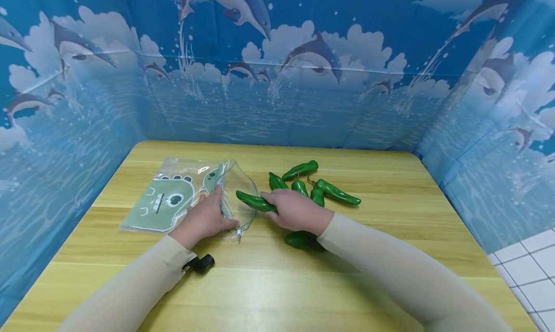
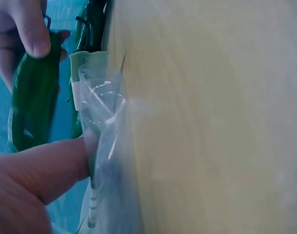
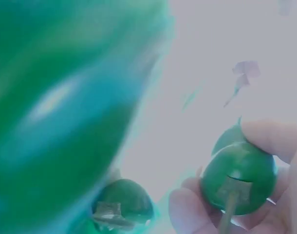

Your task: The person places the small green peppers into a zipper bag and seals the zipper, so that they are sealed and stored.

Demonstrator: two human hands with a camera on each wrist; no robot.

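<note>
My right hand (image 1: 299,209) grips a long green pepper (image 1: 256,201) by its stem end, its tip pointing left at the mouth of a clear plastic bag (image 1: 149,204). Printed with a green dinosaur, the bag lies flat at left with its mouth gaping to the right. Thumb and fingers spread apart, my left hand (image 1: 205,216) rests at that mouth. The left wrist view shows the straight thumb (image 2: 46,168) against the clear film (image 2: 107,122), just below the held pepper (image 2: 36,97). In the right wrist view, fingers wrap the pepper (image 3: 241,178), stem toward the camera.
Several other green peppers (image 1: 338,192) lie around and beyond my right hand, and one (image 1: 303,240) lies partly under the right forearm. A black wrist device (image 1: 201,263) sticks out from my left cuff. A dolphin-print curtain (image 1: 277,100) encloses the wooden table (image 1: 260,293).
</note>
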